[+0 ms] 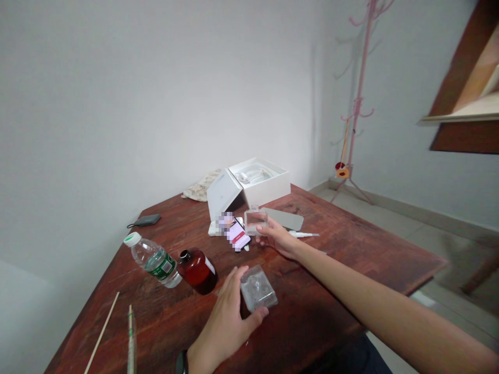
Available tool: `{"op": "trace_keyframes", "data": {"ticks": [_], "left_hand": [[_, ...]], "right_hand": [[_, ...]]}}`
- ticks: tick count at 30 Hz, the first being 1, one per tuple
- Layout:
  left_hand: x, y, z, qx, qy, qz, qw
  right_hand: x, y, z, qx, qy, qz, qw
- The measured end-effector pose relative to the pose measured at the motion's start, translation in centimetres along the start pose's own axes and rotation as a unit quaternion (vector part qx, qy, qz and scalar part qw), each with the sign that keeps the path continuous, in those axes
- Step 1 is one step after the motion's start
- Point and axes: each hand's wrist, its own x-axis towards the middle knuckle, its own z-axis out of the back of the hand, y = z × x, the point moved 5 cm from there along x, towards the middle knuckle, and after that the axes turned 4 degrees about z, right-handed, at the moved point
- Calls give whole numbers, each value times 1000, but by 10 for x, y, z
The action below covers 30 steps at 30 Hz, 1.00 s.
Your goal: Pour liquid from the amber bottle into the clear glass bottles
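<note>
While bending over the wooden table point(351, 249), clasped a clear plastic tray point(258, 294) with the left hand point(228, 317), just to the right of the amber bottle point(197, 270). Spread the fingers over its left edge and set the thumb against its near edge, seemingly to hold the light, slippery piece steady on the wood. Could not tell what lay inside it.

Saw two thin sticks point(102, 332) in front and to the left of the amber bottle, lying lengthwise, well apart from both hands. Saw also a plastic water bottle point(154, 259) on its side, just beside the amber bottle on the left, probably laid flat so as not to topple.

Beyond the amber bottle and to its right, grasped a small square glass bottle point(256, 221) with the right hand point(278, 238). Closed the fingers on it from the right side and held it upright, neck on top, perhaps for a clear look through the glass.

Noticed a phone point(238, 235) just left of that hand, behind the amber bottle, with the screen lit and facing up. Farther behind, found a white box point(259, 182), open, with its lid point(223, 195) leaning against it. Found a grey flat pad point(283, 218) and a white pen-like tool point(304, 235) to the right, and a dark pouch point(145, 220) far left of the amber bottle.
</note>
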Motion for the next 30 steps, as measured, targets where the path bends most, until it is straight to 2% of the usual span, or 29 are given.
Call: {"op": "trace_keyframes", "data": {"ticks": [8,30], "left_hand": [[-1,-5,1,-3,5,13,1000],[-3,-8,4,-16,2,0,1000]], "right_hand": [[-3,4,-2,-4,4,-11,1000],[-7,10,-7,-4,14,-20,1000]]}}
